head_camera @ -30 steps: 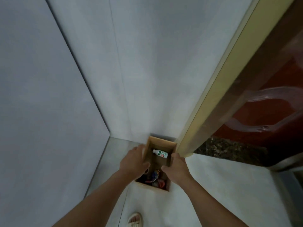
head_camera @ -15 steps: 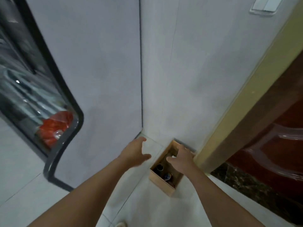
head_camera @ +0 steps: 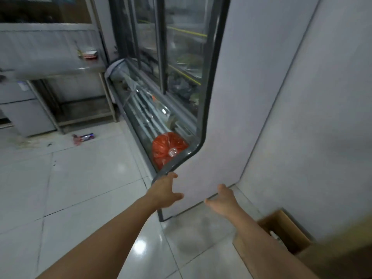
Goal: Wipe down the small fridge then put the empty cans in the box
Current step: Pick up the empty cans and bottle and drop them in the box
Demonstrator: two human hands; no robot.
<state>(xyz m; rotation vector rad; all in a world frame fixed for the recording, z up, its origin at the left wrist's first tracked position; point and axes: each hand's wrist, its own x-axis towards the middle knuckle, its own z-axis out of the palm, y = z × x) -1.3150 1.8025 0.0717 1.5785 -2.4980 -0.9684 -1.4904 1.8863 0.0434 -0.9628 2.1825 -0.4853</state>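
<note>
A cardboard box (head_camera: 285, 226) stands on the floor at the lower right, against the wall, partly hidden behind my right forearm. A glass-fronted display fridge (head_camera: 203, 81) with a dark rounded frame fills the upper middle. Its white side panel faces me. A can (head_camera: 87, 137) lies on the floor tiles at the far left, near a metal table. My left hand (head_camera: 164, 191) is open, fingers spread, just below the fridge's lower corner. My right hand (head_camera: 224, 200) is open and empty, in front of the fridge's side panel and left of the box.
A steel table (head_camera: 60, 71) with a lower shelf stands at the back left, with small items on top. A red plastic bag (head_camera: 168, 148) with a bottle lies inside the fridge's bottom. A white wall (head_camera: 322, 117) runs along the right. Glossy white tiles cover the floor.
The view has swung left from the box in the corner to the fridge and room. Both hands have left the box and now hang open in the air.
</note>
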